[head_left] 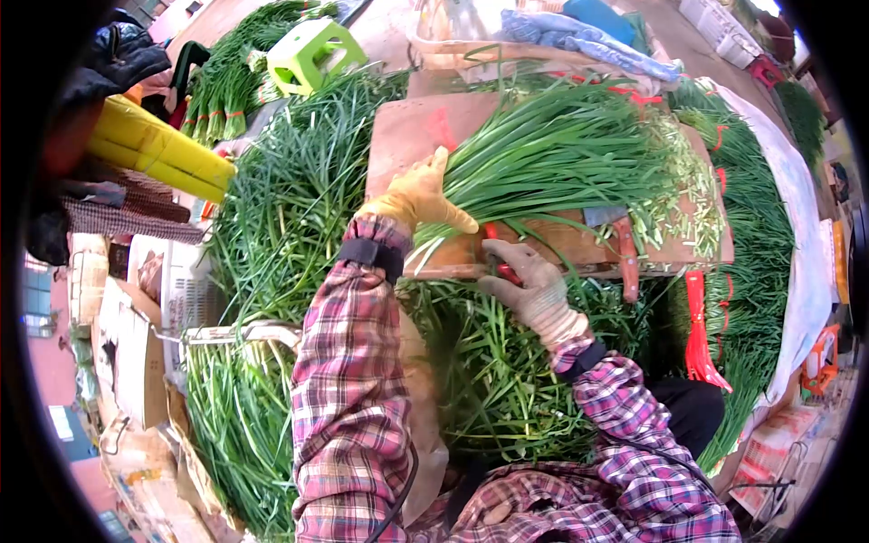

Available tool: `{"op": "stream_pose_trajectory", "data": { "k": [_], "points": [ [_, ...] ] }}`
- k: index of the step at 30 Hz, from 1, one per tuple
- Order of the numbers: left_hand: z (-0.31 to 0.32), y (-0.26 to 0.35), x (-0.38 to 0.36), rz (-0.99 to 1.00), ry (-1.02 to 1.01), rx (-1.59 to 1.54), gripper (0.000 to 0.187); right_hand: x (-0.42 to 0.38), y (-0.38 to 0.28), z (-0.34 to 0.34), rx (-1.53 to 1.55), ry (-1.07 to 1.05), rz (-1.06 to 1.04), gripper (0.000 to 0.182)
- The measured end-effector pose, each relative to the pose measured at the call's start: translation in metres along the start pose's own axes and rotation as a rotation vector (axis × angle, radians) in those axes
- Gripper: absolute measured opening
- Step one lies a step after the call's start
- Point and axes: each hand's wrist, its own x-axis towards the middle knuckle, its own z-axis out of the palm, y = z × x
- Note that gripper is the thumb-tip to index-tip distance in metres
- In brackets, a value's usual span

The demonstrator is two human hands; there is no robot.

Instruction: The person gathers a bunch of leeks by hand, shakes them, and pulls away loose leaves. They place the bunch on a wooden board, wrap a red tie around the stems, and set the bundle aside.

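A large bunch of long green stalks (552,149) lies on a wooden board (403,131). My left hand (424,192), in a yellowish glove, rests at the bunch's left end with thumb and fingers spread. Below the board's front edge, my right hand (529,282), in a grey glove, has its fingers curled round a small red object that I cannot fully make out. A knife with a brown handle (626,258) lies on the board to the right, its blade partly under stalks. Short cut pieces (692,199) are scattered at the board's right side.
Red ties (695,330) hang at the board's front right. Loose stalks (299,172) are heaped left of the board and below it. Tied bunches (756,244) line the right. A green stool (315,56) and a yellow object (158,145) stand at the upper left.
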Motion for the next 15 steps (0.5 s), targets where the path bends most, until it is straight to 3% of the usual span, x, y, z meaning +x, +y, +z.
{"op": "stream_pose_trajectory", "data": {
  "k": [1, 5, 8, 10, 11, 15],
  "points": [
    [-0.006, -0.006, -0.002, -0.007, -0.049, -0.056, 0.125, -0.003, -0.004, -0.004, -0.028, -0.098, 0.072, 0.048],
    [-0.028, -0.021, -0.035, -0.005, -0.054, -0.201, 0.116, -0.010, -0.004, -0.011, -0.048, -0.047, -0.060, 0.047],
    [-0.038, -0.049, -0.059, -0.009, 0.053, -0.258, 0.088, -0.017, -0.019, -0.026, 0.076, 0.049, -0.025, 0.033],
    [-0.059, -0.050, -0.110, 0.049, 0.172, -0.244, 0.064, -0.025, -0.034, -0.036, 0.209, 0.064, 0.090, 0.028],
    [-0.068, -0.053, -0.140, -0.019, 0.174, -0.339, 0.062, -0.028, -0.035, -0.039, 0.103, 0.071, 0.004, 0.022],
    [-0.086, -0.067, -0.289, -0.110, 0.250, -0.463, 0.054, -0.039, -0.085, -0.027, 0.259, -0.042, 0.137, 0.019]
  ]
}}
